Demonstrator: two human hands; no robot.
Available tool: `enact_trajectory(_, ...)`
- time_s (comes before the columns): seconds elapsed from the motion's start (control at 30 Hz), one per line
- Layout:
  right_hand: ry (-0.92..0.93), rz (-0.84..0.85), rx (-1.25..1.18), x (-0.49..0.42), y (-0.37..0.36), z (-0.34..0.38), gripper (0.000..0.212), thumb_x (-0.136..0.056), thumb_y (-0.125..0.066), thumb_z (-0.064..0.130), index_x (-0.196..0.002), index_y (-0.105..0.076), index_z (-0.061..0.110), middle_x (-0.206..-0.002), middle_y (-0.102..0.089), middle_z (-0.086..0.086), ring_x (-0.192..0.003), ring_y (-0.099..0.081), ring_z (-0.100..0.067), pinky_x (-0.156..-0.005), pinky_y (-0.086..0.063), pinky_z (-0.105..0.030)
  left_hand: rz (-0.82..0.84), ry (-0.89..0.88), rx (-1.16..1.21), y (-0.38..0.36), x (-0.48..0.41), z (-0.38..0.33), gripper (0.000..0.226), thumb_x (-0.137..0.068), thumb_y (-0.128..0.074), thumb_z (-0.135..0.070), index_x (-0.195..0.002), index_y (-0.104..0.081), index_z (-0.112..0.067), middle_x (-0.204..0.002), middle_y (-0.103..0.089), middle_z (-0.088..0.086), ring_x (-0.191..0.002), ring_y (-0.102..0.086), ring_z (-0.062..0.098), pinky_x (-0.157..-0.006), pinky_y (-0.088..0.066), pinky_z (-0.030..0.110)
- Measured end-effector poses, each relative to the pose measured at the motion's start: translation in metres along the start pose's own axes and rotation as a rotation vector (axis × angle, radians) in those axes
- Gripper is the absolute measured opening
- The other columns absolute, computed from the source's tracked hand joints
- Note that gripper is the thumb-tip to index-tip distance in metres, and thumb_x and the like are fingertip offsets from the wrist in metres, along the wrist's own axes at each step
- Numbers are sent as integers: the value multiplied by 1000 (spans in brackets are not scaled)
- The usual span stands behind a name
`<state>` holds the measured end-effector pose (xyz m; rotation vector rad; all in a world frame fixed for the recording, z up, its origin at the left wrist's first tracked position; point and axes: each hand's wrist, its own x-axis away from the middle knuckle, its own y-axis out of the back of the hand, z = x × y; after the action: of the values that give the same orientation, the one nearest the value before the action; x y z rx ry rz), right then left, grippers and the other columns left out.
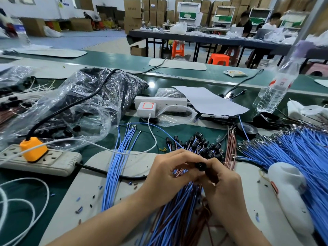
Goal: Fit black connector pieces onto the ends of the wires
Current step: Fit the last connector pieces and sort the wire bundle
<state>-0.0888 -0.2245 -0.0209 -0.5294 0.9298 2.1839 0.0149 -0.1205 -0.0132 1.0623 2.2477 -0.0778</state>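
My left hand (166, 172) and my right hand (222, 181) meet over the white work mat (92, 189). Between their fingertips sits a round black connector piece (199, 165), pinched by my right hand. My left hand pinches the ends of thin blue and brown wires (178, 172) right beside it. A thick bundle of blue and brown wires (174, 215) runs down beneath both hands. Just beyond my fingers lies a heap of wires fitted with black connectors (202, 145).
A loose blue wire bunch (116, 167) lies left of my hands, brown wires (230, 150) right, and a large blue wire pile (300, 153) far right. Around them: a white bottle (287, 190), tape roll (248, 129), plastic bag of black parts (83, 102), power strips (40, 161), and a water bottle (276, 89).
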Motion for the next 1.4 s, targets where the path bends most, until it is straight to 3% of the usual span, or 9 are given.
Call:
enact_trajectory(0.23,-50,20,53,2,-1,-6,25,-73,-73,-14,-77,-63,8,-56,-55,18,-55,-52,11,-53,-35,-1,21,97,98,0,0,-2,19,-81,-69,-1,-100,-68,-7,-89,-67,-3,-79,-65,9,-75,-53,25)
enact_trajectory(0.37,-83,25,44,1,-3,-1,28,-71,-71,-19,-75,-63,7,-62,-59,29,-52,-53,12,-51,-34,1,-4,81,128,0,1,-3,18,-82,-69,-2,-100,-68,-9,-87,-67,-5,-77,-64,4,-73,-50,18)
enact_trajectory(0.6,-207,178,20,-26,8,21,7,-76,-73,24,-72,-68,26,-63,-69,9,-51,-62,-2,-53,-48,-12,-228,118,122,6,-5,8,18,-84,-66,-15,-95,-64,-28,-82,-68,-13,-74,-64,5,-71,-50,19)
enact_trajectory(0.67,-212,195,37,-52,16,18,4,-81,-71,20,-77,-70,22,-65,-70,3,-54,-65,-6,-55,-53,-19,-323,133,79,12,-7,12,14,-84,-65,-21,-92,-61,-32,-77,-66,-13,-70,-63,4,-68,-49,18)
enact_trajectory(0.83,-111,200,378,-134,-20,-5,13,-89,-62,8,-95,-73,10,-84,-73,-2,-72,-64,-1,-70,-45,-7,-381,158,65,17,-6,16,7,-87,-61,-30,-93,-60,-33,-76,-65,-11,-66,-59,-1,-63,-43,10)
enact_trajectory(0.93,-134,440,671,-179,-60,-33,28,-92,-49,3,-113,-68,6,-112,-67,-15,-102,-62,-29,-91,-47,-33,-372,157,89,17,-6,18,9,-87,-62,-29,-93,-60,-35,-78,-64,-17,-70,-60,1,-65,-47,14)
enact_trajectory(1.07,-210,687,1115,-207,-95,-46,37,-93,-41,0,-127,-56,8,-128,-56,-18,-117,-55,-35,-92,-46,-41,-381,128,78,17,-8,23,13,-87,-63,-24,-95,-61,-35,-84,-66,-14,-72,-64,6,-68,-54,27)
enact_trajectory(1.23,-267,715,1231,-209,-119,-47,41,-89,-48,-5,-128,-57,8,-130,-54,-13,-121,-52,-36,-91,-50,-43,-365,106,57,18,-7,26,13,-87,-63,-28,-96,-61,-37,-85,-66,-14,-71,-64,4,-66,-54,24)
enact_trajectory(1.4,-79,589,1210,-202,-103,-48,42,-91,-47,-5,-127,-60,14,-121,-58,-11,-114,-57,-33,-85,-49,-39,-355,73,32,19,-9,27,15,-86,-63,-26,-95,-61,-37,-85,-67,-13,-73,-65,9,-70,-55,28)
